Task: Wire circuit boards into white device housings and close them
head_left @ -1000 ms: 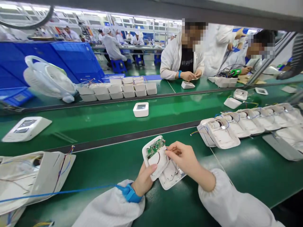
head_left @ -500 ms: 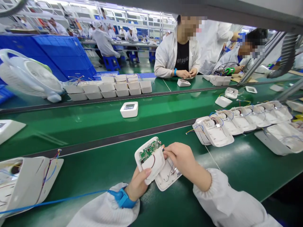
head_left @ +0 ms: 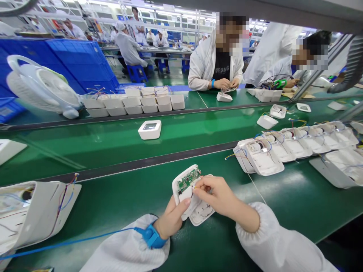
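Note:
My left hand (head_left: pixel 171 219) grips a white plastic housing (head_left: pixel 185 194), tilted up above the bench, thumb across its front. A green circuit board (head_left: pixel 188 180) sits in the upper part of that housing. The fingers of my right hand (head_left: pixel 217 192) are pinched at the board's lower right edge around a small wire connector (head_left: pixel 195 186), mostly covered by the fingertips. Just below, a second white shell (head_left: pixel 201 215) with thin dark wires inside lies on the green bench, partly hidden by the housing and my right hand.
White shells with wires (head_left: pixel 266 156) line the right; more shells (head_left: pixel 42 211) stand at left. A white device with a screen (head_left: pixel 150 130) rests on the green conveyor (head_left: pixel 113 143). A blue wrist-strap cord (head_left: pixel 85 238) crosses the bench. Across it, a co-worker (head_left: pixel 217 68) handles parts.
The housing in my left hand has shifted slightly right and turned more edge-on. My right fingers have moved in over the board's lower edge. The screen device has slid slightly left.

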`<act>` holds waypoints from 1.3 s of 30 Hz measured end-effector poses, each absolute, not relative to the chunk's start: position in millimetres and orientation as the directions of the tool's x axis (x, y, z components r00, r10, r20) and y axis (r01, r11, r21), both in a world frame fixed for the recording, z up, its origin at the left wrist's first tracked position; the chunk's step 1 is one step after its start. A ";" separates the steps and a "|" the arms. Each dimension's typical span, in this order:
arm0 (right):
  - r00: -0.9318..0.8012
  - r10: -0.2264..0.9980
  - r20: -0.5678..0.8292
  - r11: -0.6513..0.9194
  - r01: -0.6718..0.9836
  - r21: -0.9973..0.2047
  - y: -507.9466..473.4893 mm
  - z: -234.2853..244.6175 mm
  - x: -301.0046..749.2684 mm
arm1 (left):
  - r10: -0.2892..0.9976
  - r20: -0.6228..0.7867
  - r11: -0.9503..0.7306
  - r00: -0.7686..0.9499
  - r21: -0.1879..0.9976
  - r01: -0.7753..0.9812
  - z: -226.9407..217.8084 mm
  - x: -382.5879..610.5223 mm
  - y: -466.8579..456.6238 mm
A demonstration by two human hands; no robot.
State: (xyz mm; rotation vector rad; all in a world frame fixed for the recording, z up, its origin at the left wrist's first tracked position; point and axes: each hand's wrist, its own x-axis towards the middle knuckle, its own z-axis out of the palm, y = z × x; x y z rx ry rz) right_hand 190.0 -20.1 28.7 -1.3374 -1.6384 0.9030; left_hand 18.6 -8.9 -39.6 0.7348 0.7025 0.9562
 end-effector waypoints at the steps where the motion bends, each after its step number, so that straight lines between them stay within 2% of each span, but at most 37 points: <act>1: -0.077 0.984 0.163 0.180 0.413 -0.893 -20.2 27.6 187.5 | 0.896 -0.198 0.380 0.399 0.806 -0.453 -43.1 17.9 -9.7; 6: -0.041 0.991 0.125 0.131 0.420 -0.898 -18.9 25.5 188.1 | 0.885 -0.182 0.376 0.429 0.822 -0.428 -59.3 12.4 -8.5; 12: -0.014 0.989 0.147 0.139 0.422 -0.896 -20.0 24.6 187.8 | 0.841 -0.139 0.377 0.523 0.844 -0.382 -73.4 5.7 0.7; 21: -0.012 0.998 0.063 0.063 0.342 -0.938 -21.5 26.8 185.7 | 0.856 -0.150 0.359 0.495 0.861 -0.360 -87.4 5.4 -3.6; 24: 0.028 0.983 0.182 0.149 0.460 -0.875 -25.1 24.4 185.0 | 0.857 -0.140 0.338 0.496 0.879 -0.336 -81.6 5.5 -1.3; 29: 0.012 0.906 0.423 0.308 0.667 -0.679 -24.0 15.1 188.1 | 0.832 -0.169 0.363 0.528 0.886 -0.289 -69.6 0.5 3.2; 31: 0.025 0.848 0.529 0.369 0.688 -0.624 -19.1 13.5 193.6 | 0.815 -0.194 0.393 0.546 0.878 -0.275 -68.7 -2.8 3.7; 33: -0.052 0.794 0.605 0.479 0.667 -0.571 -13.5 13.9 200.8 | 0.798 -0.202 0.409 0.567 0.873 -0.265 -67.5 -5.1 3.3; 36: -0.259 0.729 0.634 0.634 0.604 -0.482 -8.1 14.7 209.6 | 0.800 -0.221 0.406 0.558 0.884 -0.232 -59.7 -5.3 1.5; 39: -0.287 0.705 0.649 0.636 0.660 -0.400 -8.0 12.4 211.6 | 0.819 -0.266 0.416 0.509 0.886 -0.206 -45.2 -2.7 -1.2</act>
